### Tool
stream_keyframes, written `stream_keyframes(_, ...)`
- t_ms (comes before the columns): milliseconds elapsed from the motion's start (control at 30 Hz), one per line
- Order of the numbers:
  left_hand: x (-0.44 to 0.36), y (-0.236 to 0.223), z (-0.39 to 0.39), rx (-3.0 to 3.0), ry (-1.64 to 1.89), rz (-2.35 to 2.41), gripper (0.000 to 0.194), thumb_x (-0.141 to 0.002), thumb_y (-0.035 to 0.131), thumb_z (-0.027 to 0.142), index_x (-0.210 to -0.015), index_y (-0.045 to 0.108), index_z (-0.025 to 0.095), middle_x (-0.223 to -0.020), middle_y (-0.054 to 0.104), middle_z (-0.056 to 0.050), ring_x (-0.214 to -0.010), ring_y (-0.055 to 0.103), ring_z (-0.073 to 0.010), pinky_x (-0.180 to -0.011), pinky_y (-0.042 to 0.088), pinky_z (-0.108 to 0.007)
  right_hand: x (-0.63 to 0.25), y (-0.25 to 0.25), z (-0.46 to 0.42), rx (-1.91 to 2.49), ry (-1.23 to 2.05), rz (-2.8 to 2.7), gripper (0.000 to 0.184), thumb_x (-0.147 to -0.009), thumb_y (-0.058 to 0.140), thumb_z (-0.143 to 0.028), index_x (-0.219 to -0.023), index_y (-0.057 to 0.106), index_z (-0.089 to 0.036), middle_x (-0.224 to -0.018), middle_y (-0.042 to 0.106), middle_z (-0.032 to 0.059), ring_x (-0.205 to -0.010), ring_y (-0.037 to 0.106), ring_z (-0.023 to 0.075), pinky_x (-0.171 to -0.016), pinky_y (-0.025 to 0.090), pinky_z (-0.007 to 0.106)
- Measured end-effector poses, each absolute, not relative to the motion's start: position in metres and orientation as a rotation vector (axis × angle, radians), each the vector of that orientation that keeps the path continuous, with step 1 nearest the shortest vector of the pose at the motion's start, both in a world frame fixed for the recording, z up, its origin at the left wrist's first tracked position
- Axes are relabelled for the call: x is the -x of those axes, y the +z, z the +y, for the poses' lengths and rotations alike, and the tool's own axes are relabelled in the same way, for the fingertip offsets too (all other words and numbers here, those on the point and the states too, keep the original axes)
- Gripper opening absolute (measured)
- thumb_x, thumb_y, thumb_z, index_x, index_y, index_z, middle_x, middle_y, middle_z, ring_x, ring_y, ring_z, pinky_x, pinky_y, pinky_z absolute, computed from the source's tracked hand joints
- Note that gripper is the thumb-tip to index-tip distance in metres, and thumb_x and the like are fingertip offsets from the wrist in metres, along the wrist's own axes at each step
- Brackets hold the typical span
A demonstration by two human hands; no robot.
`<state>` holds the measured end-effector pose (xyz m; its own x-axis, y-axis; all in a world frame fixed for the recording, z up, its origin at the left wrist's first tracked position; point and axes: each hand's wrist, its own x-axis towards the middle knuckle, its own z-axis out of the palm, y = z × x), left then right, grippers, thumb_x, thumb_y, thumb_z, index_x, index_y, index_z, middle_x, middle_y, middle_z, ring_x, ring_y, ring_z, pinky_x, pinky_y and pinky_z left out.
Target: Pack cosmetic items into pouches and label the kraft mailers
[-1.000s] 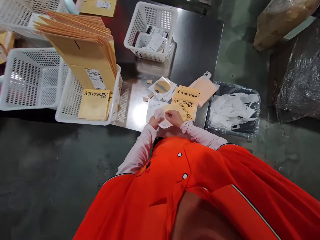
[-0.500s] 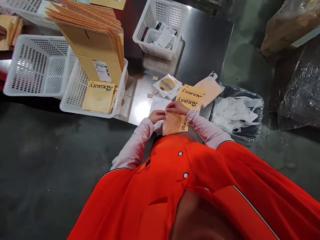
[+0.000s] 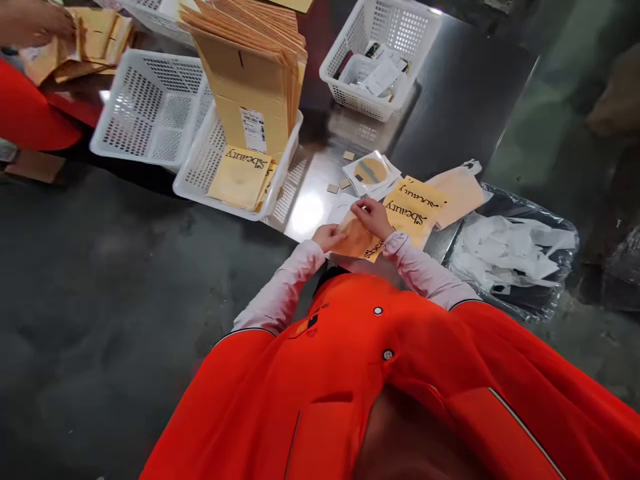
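At the table's front edge, my left hand (image 3: 327,237) pinches the left side of a yellow "beauty" envelope (image 3: 356,241). My right hand (image 3: 373,217) is closed on the same envelope's upper edge, fingertips bent together. The envelope lies tilted in front of my body. Right beside it, more yellow printed envelopes (image 3: 411,208) are spread in a stack, partly behind my right wrist. Just beyond my hands lie a clear sleeve with a round gold piece (image 3: 373,170) and several small tan squares (image 3: 345,183). A white paper (image 3: 341,205) shows partly under my hands.
A white basket (image 3: 220,197) holds tall cardboard mailers (image 3: 250,73) and yellow envelopes. Other baskets stand at left (image 3: 150,157) and back (image 3: 360,103). At right sits a plastic-lined bin (image 3: 567,267) of white strips. A co-worker's hand (image 3: 40,23) handles mailers at far left.
The view has swung left, so the co-worker's arm shows more. The envelope in my hands has turned to a slant, and my right hand has shifted along its upper edge.
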<state>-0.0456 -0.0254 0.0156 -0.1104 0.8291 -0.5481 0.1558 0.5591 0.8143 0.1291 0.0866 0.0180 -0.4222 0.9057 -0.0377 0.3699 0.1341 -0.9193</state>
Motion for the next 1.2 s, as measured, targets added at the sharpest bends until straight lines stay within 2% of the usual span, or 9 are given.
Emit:
stream_keyframes(200,0.146,0.049,0.003,-0.167,1.473,2.174,0.026,-0.088,0.067,0.020,-0.068,0.051,0.019,-0.068,0.064,0.001,-0.076,0.067,-0.0157,-0.079,0.059,-0.029,-0.133,0.013,0.120,1.170,1.051,-1.787,0.046,-0.093,0.066,-0.057,-0.116,0.070,-0.018,-0.112,0.070,0.0113,-0.103,0.065,0.0246,-0.098,0.054,0.041)
stream_keyframes(333,0.263,0.053,0.015,-0.037,1.589,2.348,0.014,-0.100,0.046,0.006,-0.097,0.053,0.017,-0.113,0.075,-0.003,-0.100,0.068,-0.0098,-0.096,0.058,-0.027,-0.149,-0.022,0.130,1.492,1.144,-2.053,0.041,-0.094,0.067,-0.050,-0.112,0.072,-0.013,-0.097,0.071,0.0114,-0.095,0.065,0.0264,-0.098,0.053,0.045)
stream_keyframes(467,0.290,0.040,0.020,-0.432,1.096,2.840,0.043,-0.097,0.062,0.016,-0.137,0.047,0.012,-0.162,0.048,-0.016,-0.149,0.043,-0.0232,-0.130,0.030,-0.047,-0.138,-0.049,0.110,1.691,1.075,-2.388,0.080,-0.079,0.086,-0.056,-0.139,0.061,-0.010,-0.138,0.059,0.0250,-0.130,0.053,0.0411,-0.112,0.045,0.055)
stream_keyframes(533,0.259,0.031,0.031,-0.824,0.959,2.907,0.063,-0.094,0.068,0.024,-0.149,0.041,0.007,-0.169,0.035,-0.021,-0.158,0.028,-0.0306,-0.134,0.013,-0.053,-0.128,-0.056,0.103,1.774,0.975,-2.456,0.100,-0.070,0.091,-0.063,-0.146,0.053,-0.009,-0.150,0.048,0.0297,-0.138,0.044,0.0468,-0.114,0.041,0.061)
stream_keyframes(600,0.209,0.018,0.055,-1.075,0.892,2.688,0.058,-0.092,0.066,0.023,-0.145,0.049,0.005,-0.158,0.048,-0.023,-0.151,0.038,-0.0327,-0.132,0.017,-0.053,-0.121,-0.059,0.102,1.830,0.882,-2.514,0.106,-0.065,0.095,-0.061,-0.145,0.052,-0.008,-0.149,0.047,0.0314,-0.138,0.043,0.0478,-0.114,0.039,0.062)
stream_keyframes(733,0.100,-0.016,0.130,-1.359,0.677,2.099,0.030,-0.088,0.067,0.025,-0.117,0.071,0.016,-0.128,0.069,-0.017,-0.133,0.055,-0.0344,-0.123,0.035,-0.047,-0.118,-0.054,0.109,1.863,0.794,-2.627,0.096,-0.058,0.103,-0.044,-0.136,0.060,-0.008,-0.139,0.054,0.0279,-0.132,0.047,0.0441,-0.111,0.041,0.056)
stream_keyframes(867,0.034,-0.036,0.207,-1.512,0.375,1.944,0.058,-0.079,0.080,0.028,-0.133,0.065,0.013,-0.144,0.060,-0.023,-0.143,0.046,-0.0389,-0.121,0.035,-0.050,-0.128,-0.043,0.109,1.798,0.862,-2.523,0.080,-0.066,0.099,-0.038,-0.134,0.063,-0.016,-0.142,0.055,0.0241,-0.134,0.049,0.0419,-0.110,0.043,0.055)
stream_keyframes(967,0.019,-0.040,0.246,-1.477,0.210,2.012,0.079,-0.071,0.089,0.033,-0.141,0.057,0.012,-0.152,0.052,-0.028,-0.150,0.037,-0.0448,-0.119,0.033,-0.061,-0.139,-0.040,0.104,1.709,1.304,-2.117,0.069,-0.076,0.090,-0.039,-0.136,0.060,-0.021,-0.133,0.065,0.0172,-0.123,0.061,0.0350,-0.107,0.049,0.052)
stream_keyframes(1200,0.038,-0.047,0.271,-1.294,0.054,2.105,0.083,-0.054,0.103,0.027,-0.122,0.058,0.009,-0.152,0.049,-0.029,-0.150,0.036,-0.0427,-0.119,0.034,-0.060,-0.157,-0.058,0.110,1.496,1.998,-0.503,0.036,-0.083,0.078,-0.044,-0.103,0.060,-0.021,-0.093,0.078,0.0088,-0.098,0.076,0.0273,-0.094,0.062,0.045)
